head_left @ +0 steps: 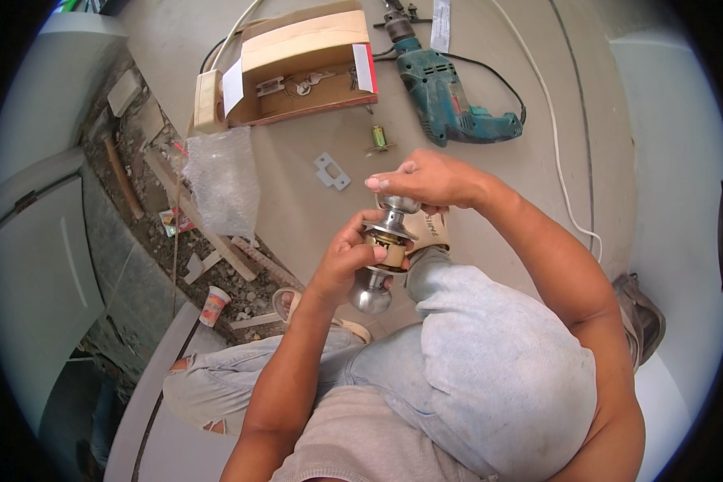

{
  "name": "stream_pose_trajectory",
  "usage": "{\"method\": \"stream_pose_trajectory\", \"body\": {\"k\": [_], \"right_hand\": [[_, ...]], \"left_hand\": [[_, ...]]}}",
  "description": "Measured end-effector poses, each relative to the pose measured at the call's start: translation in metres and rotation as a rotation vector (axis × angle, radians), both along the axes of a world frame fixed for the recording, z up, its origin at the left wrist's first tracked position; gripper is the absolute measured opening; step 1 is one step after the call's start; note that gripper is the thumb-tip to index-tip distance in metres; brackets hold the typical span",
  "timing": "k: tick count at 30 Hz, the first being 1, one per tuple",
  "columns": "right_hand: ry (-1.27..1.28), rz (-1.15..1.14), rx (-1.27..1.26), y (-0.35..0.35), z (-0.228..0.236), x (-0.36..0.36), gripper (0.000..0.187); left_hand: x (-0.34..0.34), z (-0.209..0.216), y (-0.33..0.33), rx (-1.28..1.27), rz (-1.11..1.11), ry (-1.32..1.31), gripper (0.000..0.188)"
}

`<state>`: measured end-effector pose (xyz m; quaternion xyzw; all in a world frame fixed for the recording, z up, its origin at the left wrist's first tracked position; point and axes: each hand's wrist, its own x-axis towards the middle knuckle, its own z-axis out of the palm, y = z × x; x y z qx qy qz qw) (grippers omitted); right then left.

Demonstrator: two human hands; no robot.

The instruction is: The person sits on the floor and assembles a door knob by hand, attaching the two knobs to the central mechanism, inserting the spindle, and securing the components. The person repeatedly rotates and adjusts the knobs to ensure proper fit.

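Observation:
Between my two hands is a silver door knob set [372, 291], with a round knob at each end and a brass-coloured middle. My left hand [352, 255] wraps round that middle part, thumb across it. From above, my right hand [430, 181] closes over the far knob, its thumb pointing left. On the floor beyond lie a flat metal strike plate [332, 172] and a small latch piece [379, 139] with a yellow-green part.
An open cardboard box [301, 48] holding keys and small metal parts stands at the far left. Bubble wrap [223, 181] lies below it, near rubble and wood scraps. A teal power drill [442, 88] rests far right of centre; a white cable [550, 112] runs beside it.

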<state>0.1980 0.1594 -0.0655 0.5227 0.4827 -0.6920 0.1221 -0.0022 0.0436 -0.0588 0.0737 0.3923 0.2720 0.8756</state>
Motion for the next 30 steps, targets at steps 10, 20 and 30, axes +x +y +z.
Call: {"method": "stream_pose_trajectory", "body": {"k": [10,20,30], "right_hand": [[0.266,-0.090,0.040,0.000,0.003,0.006,0.055],[0.234,-0.085,0.119,-0.001,0.003,0.004,0.057],[0.206,-0.028,0.312,0.000,0.000,0.004,0.057]], "left_hand": [[0.000,-0.001,-0.001,0.020,0.027,-0.061,0.056],[0.001,0.004,0.003,0.057,-0.014,0.018,0.058],[0.014,0.006,0.002,0.078,0.095,0.153,0.074]]}}
